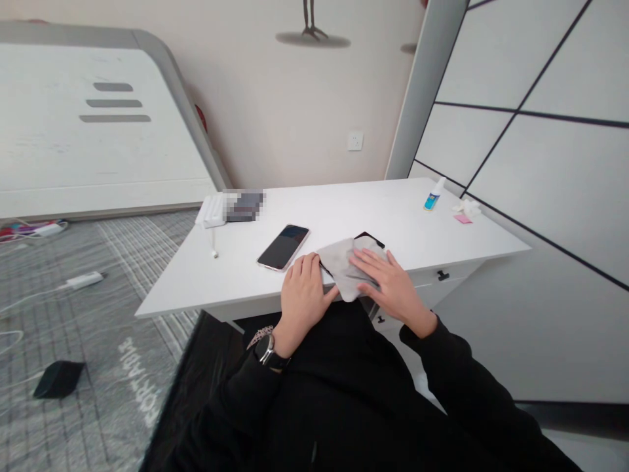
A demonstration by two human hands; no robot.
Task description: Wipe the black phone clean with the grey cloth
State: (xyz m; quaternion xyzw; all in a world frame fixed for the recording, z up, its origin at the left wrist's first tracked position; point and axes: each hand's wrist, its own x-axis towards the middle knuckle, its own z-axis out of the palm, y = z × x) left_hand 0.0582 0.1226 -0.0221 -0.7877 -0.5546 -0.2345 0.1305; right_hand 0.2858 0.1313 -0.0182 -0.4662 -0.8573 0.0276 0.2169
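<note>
Both my hands are on a white desk [393, 210], near its front edge. My right hand [388, 278] lies flat on a grey cleaning cloth [346, 269], which covers most of a dark flat device [369, 237]. Only the device's top corner and a thin left edge show. My left hand [302, 298] sits against the cloth's left side, with its fingers curled over the device's edge. A black smartphone [284, 247] lies face up just beyond my left hand, apart from it.
A white keyboard-like item [211, 211] sits beside a pixelated patch [244, 205] at the desk's back left. A blue-labelled spray bottle [433, 195], tissue [466, 208] and pink note [462, 218] lie at the right. Cables and a black pouch [59, 379] lie on the floor.
</note>
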